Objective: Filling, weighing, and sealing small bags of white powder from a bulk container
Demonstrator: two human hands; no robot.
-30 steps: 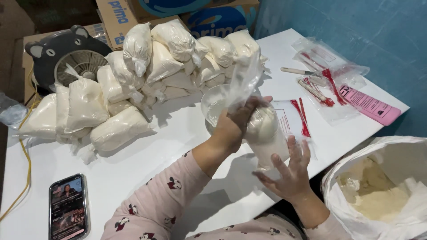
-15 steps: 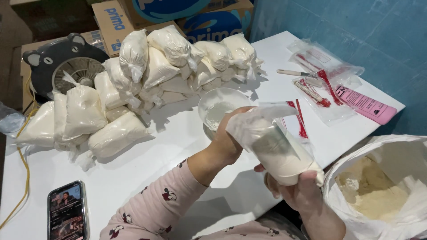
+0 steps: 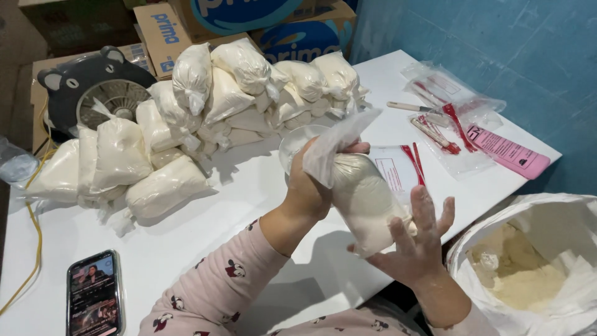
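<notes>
Left hand pinches the neck of the powder-filled bag while the right hand cups its bottom with spread fingers — bag's held up over the worktop. Best to keep that neck pinched tight and the base supported — it'd sag otherwise.

Filled bags behind held bag; sack right, phone left.

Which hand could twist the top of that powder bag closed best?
Probably the left hand: it already grips the bag of white powder near its loose neck. The right hand sits underneath, palm open, propping up the bottom.
</notes>
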